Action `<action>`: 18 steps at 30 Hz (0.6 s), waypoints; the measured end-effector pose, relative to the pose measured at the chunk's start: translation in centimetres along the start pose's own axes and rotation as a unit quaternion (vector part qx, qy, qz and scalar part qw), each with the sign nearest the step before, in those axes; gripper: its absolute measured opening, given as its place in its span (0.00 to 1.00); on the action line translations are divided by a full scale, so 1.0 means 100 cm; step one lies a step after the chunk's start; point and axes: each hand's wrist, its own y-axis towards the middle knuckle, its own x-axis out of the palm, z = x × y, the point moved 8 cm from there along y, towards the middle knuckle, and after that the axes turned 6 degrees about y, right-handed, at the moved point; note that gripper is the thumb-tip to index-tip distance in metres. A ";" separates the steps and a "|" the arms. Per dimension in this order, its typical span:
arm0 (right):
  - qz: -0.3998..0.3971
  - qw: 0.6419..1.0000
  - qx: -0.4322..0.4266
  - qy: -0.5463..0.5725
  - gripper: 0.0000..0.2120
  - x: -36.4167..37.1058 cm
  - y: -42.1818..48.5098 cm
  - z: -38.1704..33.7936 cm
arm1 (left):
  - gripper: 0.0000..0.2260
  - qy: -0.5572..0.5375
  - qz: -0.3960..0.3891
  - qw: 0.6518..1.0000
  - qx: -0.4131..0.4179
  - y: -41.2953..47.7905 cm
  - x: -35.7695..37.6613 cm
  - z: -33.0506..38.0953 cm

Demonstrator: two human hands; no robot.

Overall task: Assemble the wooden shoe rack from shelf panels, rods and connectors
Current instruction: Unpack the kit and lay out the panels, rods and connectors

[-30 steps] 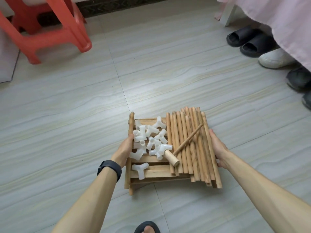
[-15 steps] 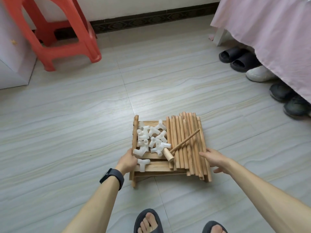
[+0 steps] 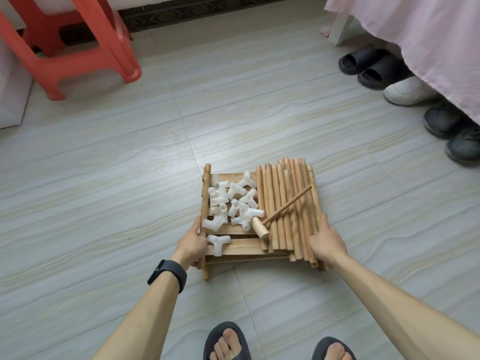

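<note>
Two feet in dark slippers at near edge, on grey tiled floor. Just beyond, stack of slatted shelf panels low over the floor at centre; can't tell if touching it. Left hand, dark band on wrist, grips the stack's left side rail, fingers curled round it. Right hand holds the right edge, thumb lying along the outer rods, fingers wrapped over the edge, tips hidden. Wooden rods lie side by side on right half of stack, pointing near to far. White plastic connectors piled loose on left half. Small wooden mallet lies diagonally across rods, head near connectors. Far left: red plastic stool. Far right: several shoes beside hanging pink cloth.
</note>
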 end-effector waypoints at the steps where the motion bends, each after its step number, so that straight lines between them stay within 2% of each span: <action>1: 0.009 1.000 0.005 0.016 0.38 0.000 0.000 -0.001 | 0.24 0.006 -0.002 1.000 0.000 0.001 0.000 0.002; 3: 0.037 0.998 0.010 0.049 0.35 -0.005 -0.001 -0.004 | 0.29 0.032 0.037 0.999 -0.001 0.001 -0.004 0.008; 5: 0.068 0.996 0.000 0.065 0.32 -0.014 -0.002 -0.012 | 0.33 0.026 0.139 0.990 0.007 -0.010 -0.014 0.025; 7: 0.091 0.993 -0.041 0.055 0.31 -0.024 -0.008 -0.028 | 0.30 0.053 0.241 0.965 0.088 -0.029 -0.021 0.060; 8: 0.103 0.991 -0.080 0.036 0.31 -0.029 -0.012 -0.038 | 0.27 0.088 0.263 0.950 0.143 -0.038 -0.017 0.079; 9: 0.116 0.985 -0.130 0.007 0.31 -0.033 -0.017 -0.051 | 0.26 0.125 0.262 0.938 0.193 -0.045 -0.010 0.096; 11: 0.124 0.965 -0.222 -0.065 0.32 -0.033 -0.025 -0.077 | 0.25 0.218 0.210 0.914 0.271 -0.052 0.016 0.121; 13: 0.106 0.950 -0.265 -0.127 0.35 -0.025 -0.026 -0.095 | 0.26 0.328 0.149 0.872 0.331 -0.056 0.048 0.131; 15: 0.096 0.934 -0.283 -0.195 0.39 -0.014 -0.022 -0.105 | 0.29 0.407 0.112 0.835 0.352 -0.055 0.070 0.130; 18: 0.103 0.906 -0.303 -0.277 0.36 -0.004 -0.014 -0.110 | 0.26 0.434 0.123 0.823 0.346 -0.051 0.076 0.127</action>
